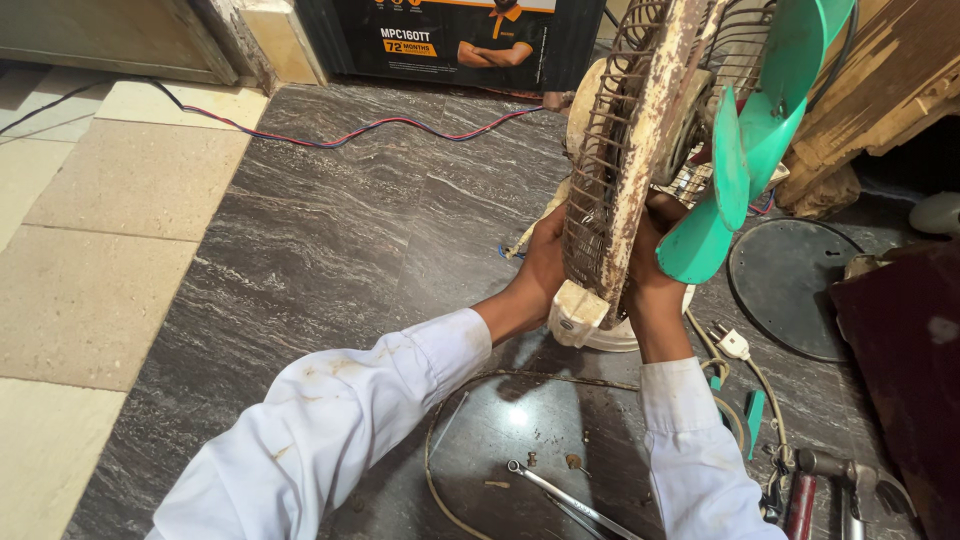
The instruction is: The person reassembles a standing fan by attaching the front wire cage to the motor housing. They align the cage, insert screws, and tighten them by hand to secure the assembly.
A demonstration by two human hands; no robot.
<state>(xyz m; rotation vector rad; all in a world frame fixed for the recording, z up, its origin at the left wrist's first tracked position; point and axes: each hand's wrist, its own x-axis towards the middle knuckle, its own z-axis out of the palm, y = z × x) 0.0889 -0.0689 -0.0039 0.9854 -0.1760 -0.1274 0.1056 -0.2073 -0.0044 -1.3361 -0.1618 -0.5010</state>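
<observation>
I hold an old fan upright over the dark stone floor. Its rusty wire guard (600,150) has a flaking cream rim (650,130), and green blades (760,130) stick out on the right side. My left hand (545,262) grips the guard's lower back from the left. My right hand (650,270) reaches behind the rim on the blade side, fingers partly hidden. The cream base piece (577,315) sits just below both hands. Both sleeves are white and stained.
A spanner (570,498) and small rusty bits lie on the floor near me, with a wire hoop (440,470). A white plug and cord (735,345), a round dark plate (790,285), tools at the lower right, and a red-blue cable (350,130) lie around.
</observation>
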